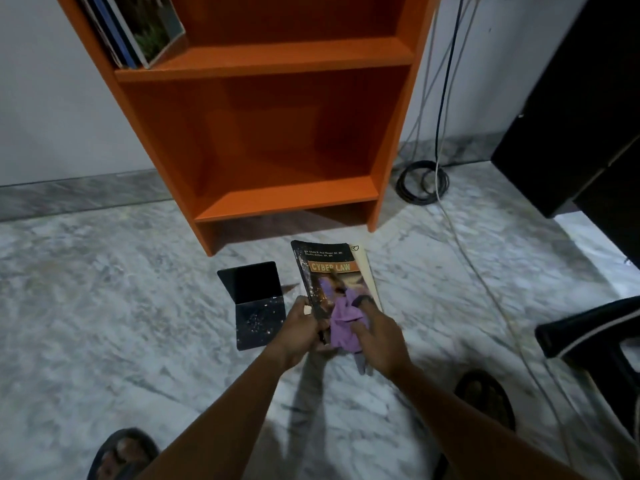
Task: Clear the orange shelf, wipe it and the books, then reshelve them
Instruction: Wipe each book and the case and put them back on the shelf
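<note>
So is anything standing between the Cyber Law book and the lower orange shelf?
Nothing visible. The book is held by the left hand just before the lower shelf, which shows no objects inside.

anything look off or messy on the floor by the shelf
Yes. The open dark case lying on the floor left of the Cyber Law book is dotted with pale specks, like dust or crumbs. A black cable coil also sprawls loose right of the orange shelf.

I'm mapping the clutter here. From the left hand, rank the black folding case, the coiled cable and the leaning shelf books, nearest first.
From the left hand:
1. Black folding case, just left on the floor.
2. Coiled cable, far right by the wall.
3. Leaning shelf books, upper left.
</note>
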{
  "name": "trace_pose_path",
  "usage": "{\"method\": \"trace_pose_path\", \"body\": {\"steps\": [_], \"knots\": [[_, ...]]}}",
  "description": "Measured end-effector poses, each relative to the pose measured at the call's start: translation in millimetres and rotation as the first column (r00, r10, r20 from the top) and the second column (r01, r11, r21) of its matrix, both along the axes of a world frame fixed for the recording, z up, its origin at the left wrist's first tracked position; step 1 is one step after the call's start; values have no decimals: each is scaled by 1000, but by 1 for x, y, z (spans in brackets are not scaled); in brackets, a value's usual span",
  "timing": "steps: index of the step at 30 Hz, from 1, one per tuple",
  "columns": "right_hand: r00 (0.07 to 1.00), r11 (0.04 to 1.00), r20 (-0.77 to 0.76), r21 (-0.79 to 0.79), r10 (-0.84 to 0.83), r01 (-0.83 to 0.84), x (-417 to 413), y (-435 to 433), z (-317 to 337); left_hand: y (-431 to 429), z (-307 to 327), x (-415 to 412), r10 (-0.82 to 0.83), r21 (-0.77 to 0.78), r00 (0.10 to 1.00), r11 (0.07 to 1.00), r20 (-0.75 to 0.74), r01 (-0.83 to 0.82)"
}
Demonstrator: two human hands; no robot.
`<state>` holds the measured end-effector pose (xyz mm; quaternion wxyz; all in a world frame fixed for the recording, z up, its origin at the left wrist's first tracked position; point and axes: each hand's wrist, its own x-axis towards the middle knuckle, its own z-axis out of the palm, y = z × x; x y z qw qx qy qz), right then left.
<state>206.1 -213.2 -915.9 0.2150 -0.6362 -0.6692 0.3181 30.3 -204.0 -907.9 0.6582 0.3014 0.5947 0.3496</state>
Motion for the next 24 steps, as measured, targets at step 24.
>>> {"method": "trace_pose_path", "body": {"steps": [24], "knots": [[915, 920, -100, -79, -390, 384, -20, 55, 42, -60, 116, -27, -328, 221, 937, 929, 122, 296]]}}
